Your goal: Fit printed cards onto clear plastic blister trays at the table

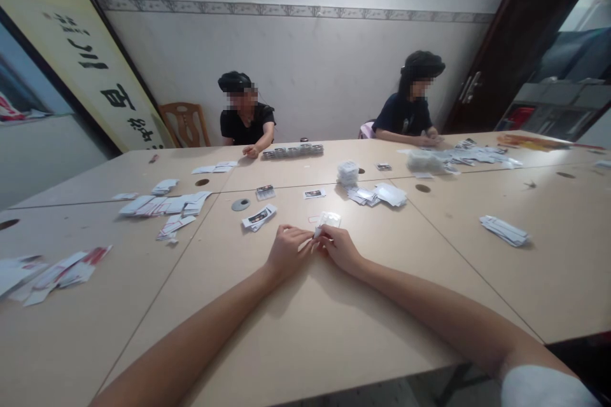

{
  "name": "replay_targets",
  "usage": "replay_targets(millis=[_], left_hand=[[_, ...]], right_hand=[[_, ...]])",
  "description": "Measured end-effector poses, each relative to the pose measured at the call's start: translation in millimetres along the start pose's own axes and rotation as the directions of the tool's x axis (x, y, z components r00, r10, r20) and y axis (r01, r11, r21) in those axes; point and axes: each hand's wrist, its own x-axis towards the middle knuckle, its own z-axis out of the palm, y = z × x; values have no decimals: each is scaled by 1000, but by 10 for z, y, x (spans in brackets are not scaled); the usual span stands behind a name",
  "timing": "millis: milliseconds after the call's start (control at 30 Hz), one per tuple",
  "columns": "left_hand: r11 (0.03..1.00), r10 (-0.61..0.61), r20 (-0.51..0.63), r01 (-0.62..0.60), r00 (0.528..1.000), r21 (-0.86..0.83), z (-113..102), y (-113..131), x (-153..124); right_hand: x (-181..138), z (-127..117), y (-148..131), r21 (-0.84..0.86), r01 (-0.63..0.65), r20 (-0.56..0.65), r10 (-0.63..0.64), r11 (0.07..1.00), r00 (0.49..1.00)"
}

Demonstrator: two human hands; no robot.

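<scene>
Both hands meet over the table in front of me. My right hand is closed, its fingertips gripping the near edge of a small whitish, see-through plastic case. My left hand pinches at the case's near left corner, its fingertips against those of the right; what exactly lies between them is too small to make out. Just beyond, a small printed card lies flat. Left of it are a clear case with a dark printed insert and a short stack of printed cards.
Stacked clear cases stand beside white packets. Folded white papers lie left, a white bundle right. A grey grommet cover and open cable holes dot the table. Two people sit opposite, near a row of cases.
</scene>
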Motion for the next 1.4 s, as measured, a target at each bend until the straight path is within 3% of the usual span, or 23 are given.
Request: replay_targets(millis=[767,1400], left_hand=[[999,-24,93,19,995,50,-42,5,23],[994,-71,-52,75,996,82,-76,66,37]], right_hand=[[5,-13,3,9,-7,37,7,1000,999],[10,3,21,70,-19,8,19,997,1000]])
